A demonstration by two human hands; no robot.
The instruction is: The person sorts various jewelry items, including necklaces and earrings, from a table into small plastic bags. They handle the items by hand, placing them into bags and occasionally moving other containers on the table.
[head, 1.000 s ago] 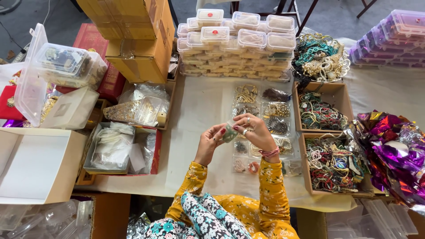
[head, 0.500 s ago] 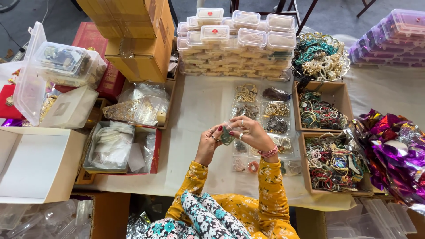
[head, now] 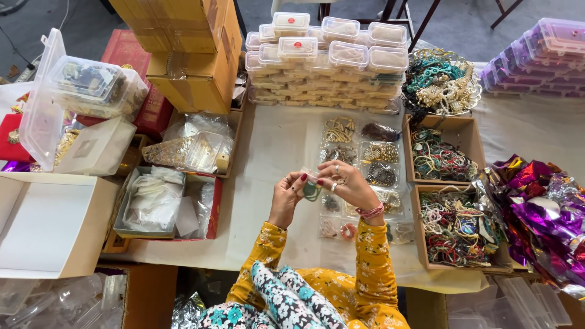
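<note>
1. The left hand point(head: 285, 198) and the right hand point(head: 344, 183) meet above the middle of the white cloth-covered table point(head: 280, 146), both pinching one small clear plastic pouch with a green piece inside point(head: 311, 186).
2. Left fingertips grip the pouch's left edge; the right hand's ringed fingers close over its top and right side.
3. The pouch's long axis seems to run roughly from ten o'clock to four o'clock, but fingers hide much of it, so I cannot tell which end is the opening.
4. The green piece inside is too small to identify.
5. Directly under and beyond the hands, toward twelve o'clock, lie rows of clear packets of jewellery point(head: 359, 152); the right wrist covers some.
6. At three o'clock sit two open cardboard boxes of tangled beaded bangles point(head: 454, 213).
7. Farther at three o'clock, crumpled purple metallic foil point(head: 542, 207) is cut off by the frame.
8. At twelve o'clock stand stacked lidded clear plastic boxes point(head: 329, 49).
9. At nine o'clock is a tray of white plastic bags point(head: 152, 201).
</note>
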